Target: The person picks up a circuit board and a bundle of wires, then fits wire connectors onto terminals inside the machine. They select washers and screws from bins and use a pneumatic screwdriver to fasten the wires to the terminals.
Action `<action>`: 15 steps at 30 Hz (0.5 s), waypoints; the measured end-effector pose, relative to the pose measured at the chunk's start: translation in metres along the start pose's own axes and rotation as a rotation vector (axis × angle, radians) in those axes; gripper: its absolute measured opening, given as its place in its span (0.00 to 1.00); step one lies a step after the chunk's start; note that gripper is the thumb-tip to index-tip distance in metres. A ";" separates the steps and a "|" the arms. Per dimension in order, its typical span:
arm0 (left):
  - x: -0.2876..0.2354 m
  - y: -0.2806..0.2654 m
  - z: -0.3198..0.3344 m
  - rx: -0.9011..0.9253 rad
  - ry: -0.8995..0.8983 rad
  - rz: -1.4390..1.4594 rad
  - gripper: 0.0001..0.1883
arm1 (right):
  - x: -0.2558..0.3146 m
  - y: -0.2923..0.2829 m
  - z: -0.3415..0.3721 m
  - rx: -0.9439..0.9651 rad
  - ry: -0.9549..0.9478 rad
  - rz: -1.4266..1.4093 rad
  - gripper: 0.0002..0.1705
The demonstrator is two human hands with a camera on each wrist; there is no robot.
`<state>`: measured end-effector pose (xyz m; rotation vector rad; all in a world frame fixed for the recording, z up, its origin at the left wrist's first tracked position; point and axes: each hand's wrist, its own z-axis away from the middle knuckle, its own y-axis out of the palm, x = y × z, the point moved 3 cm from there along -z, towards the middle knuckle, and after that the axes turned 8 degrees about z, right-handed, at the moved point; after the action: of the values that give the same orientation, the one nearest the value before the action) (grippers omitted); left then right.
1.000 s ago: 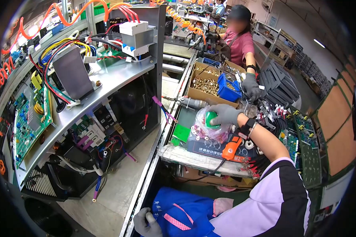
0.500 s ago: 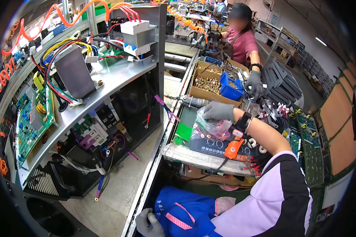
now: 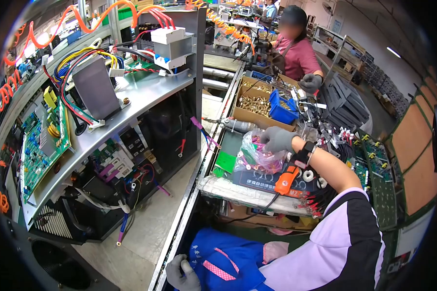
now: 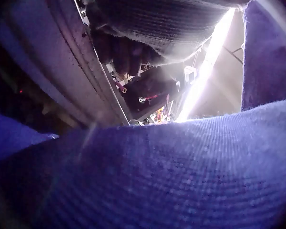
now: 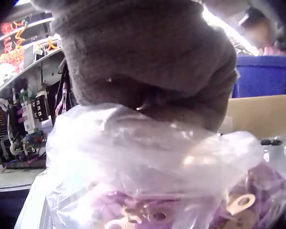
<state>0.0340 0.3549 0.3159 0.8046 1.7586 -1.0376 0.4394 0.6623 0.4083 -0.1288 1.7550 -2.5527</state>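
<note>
My right hand (image 3: pixel 279 139), in a grey knit glove, grips the top of a clear plastic bag (image 3: pixel 260 154) on the bench. Ring terminals (image 5: pixel 240 204) with purple sleeves show through the plastic in the right wrist view, below the curled fingers. The fingertips are partly hidden there. An orange-handled tool (image 3: pixel 287 180) with a black cord lies just in front of the bag, over a dark blue printed box (image 3: pixel 257 182). Down by the blue apron (image 3: pixel 223 257), my left hand (image 3: pixel 183 275) hangs loosely curled with nothing in it.
Left of the bench stands a metal cabinet (image 3: pixel 145 89) with wiring and circuit boards. Behind the bag are a cardboard box of brass fittings (image 3: pixel 255 104) and a blue bin (image 3: pixel 281 107). A grey cylindrical tool (image 3: pixel 240 125) lies nearby. Another person (image 3: pixel 296 53) stands beyond.
A green object at my right hand one second ago is out of sight. That hand moved up, then slightly back right at the bag. The other person's gloved hand has risen from the bench.
</note>
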 end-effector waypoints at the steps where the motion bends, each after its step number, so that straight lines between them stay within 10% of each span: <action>1: 0.001 -0.002 0.001 -0.003 -0.005 -0.007 0.10 | 0.000 -0.003 0.004 -0.038 -0.015 -0.045 0.21; 8: 0.005 -0.005 0.007 -0.013 0.002 0.007 0.10 | -0.025 -0.012 0.008 0.072 0.130 -0.325 0.17; 15: 0.001 -0.005 0.007 -0.011 0.015 0.030 0.10 | -0.025 -0.035 0.026 -0.265 -0.084 -0.011 0.19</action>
<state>0.0317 0.3466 0.3152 0.8316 1.7581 -1.0039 0.4671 0.6532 0.4492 -0.2502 2.0547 -2.2718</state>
